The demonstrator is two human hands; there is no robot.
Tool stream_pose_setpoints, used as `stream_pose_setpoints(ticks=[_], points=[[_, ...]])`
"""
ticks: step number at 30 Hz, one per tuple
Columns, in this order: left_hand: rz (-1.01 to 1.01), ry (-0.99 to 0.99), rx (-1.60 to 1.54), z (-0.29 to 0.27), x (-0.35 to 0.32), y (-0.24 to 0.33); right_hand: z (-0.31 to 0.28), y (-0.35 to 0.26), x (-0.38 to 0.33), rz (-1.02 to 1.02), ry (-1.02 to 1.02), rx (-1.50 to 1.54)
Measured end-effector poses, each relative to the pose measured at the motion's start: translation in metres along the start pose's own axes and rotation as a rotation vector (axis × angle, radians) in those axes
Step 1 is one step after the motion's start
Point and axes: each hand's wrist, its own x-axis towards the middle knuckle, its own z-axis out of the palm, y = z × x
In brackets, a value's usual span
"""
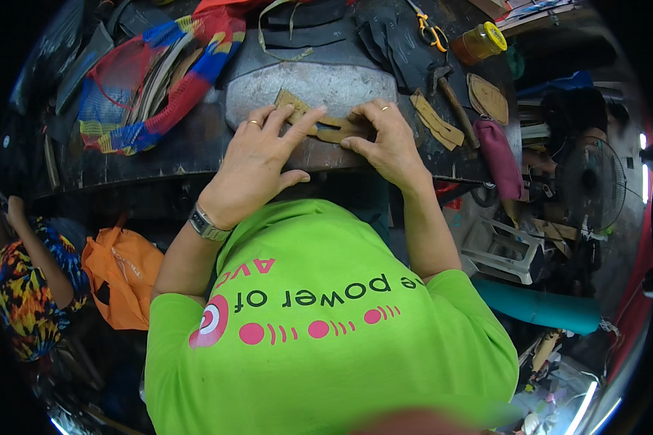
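A flat tan cut-out piece (pixel 331 135), leather or card, lies at the near edge of a grey, worn slab (pixel 312 85) on the dark workbench. My left hand (pixel 260 156) rests over its left part, fingers stretched out and apart, thumb pointing toward me. On the right end of the piece, my right hand (pixel 388 141) has its thumb and bent fingers closed at the edge. Part of the piece is hidden under my fingers. More tan cut-out pieces (pixel 437 122) lie right of the slab, beside a hammer (pixel 456 109).
A colourful mesh bag (pixel 159 80) takes up the bench's left. Dark sheets (pixel 392 43), orange-handled scissors (pixel 432 35) and a yellow-lidded jar (pixel 477 43) are at the far right. A maroon pouch (pixel 498 158) hangs over the right edge. Another person's arm (pixel 42 254) shows at left.
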Motion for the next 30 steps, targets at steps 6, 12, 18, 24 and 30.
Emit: stream_pose_setpoints(ticks=[6,12,18,24,30], points=[[-0.054,0.101,-0.129,-0.015,0.019,-0.026,-0.004,0.013,0.008,0.226,-0.133,0.373],[-0.002,0.311,-0.226,-0.01,0.064,-0.053,-0.018,0.042,0.014,0.247,-0.067,0.753],[0.042,0.205,0.095,0.011,0.133,-0.09,-0.052,0.104,0.066,0.311,0.32,0.844],[-0.037,0.121,0.279,0.027,0.159,-0.109,-0.035,0.134,0.079,0.401,0.403,0.465],[-0.108,0.095,0.309,0.03,0.167,-0.109,-0.028,0.135,0.069,0.35,0.631,0.675]])
